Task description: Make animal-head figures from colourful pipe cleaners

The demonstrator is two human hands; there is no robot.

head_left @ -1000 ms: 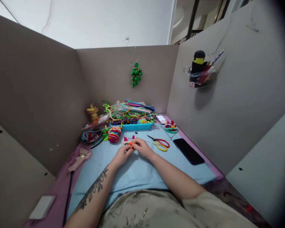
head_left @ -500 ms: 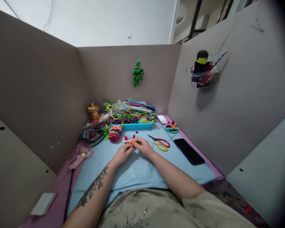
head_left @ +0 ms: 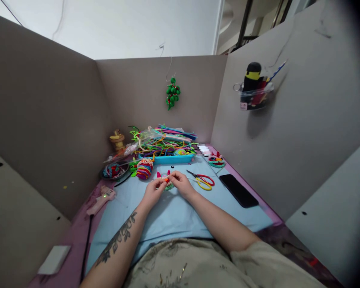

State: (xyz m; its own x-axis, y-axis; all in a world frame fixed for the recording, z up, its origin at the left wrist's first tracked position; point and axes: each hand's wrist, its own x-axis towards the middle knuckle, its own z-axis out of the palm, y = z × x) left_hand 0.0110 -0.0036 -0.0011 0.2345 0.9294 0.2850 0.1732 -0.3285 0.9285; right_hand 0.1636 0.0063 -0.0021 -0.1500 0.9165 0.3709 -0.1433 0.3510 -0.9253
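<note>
Between my hands is a small pipe-cleaner craft figure (head_left: 169, 186), with two pink ear-like tips on top, an orange-red bit in the middle and a green lower edge. My left hand (head_left: 153, 191) pinches its left side near the orange-red bit. From the right, my right hand (head_left: 182, 185) pinches close to the same bit, fingertips almost meeting the left ones. The fingers hide much of the figure. Just right of my right hand lie scissors (head_left: 204, 181) with one red and one yellow handle, slightly apart.
A blue tray (head_left: 174, 159) heaped with colourful pipe cleaners stands at the back. Left of my hands are a striped fuzzy ball (head_left: 145, 169), a dark bowl (head_left: 124, 175) and a pink glue gun (head_left: 101, 201). A black phone (head_left: 239, 191) lies right. Grey panels enclose the table.
Both hands have shifted slightly while holding the figure. More of its green lower edge shows now below the fingers. The surrounding things stay put.
</note>
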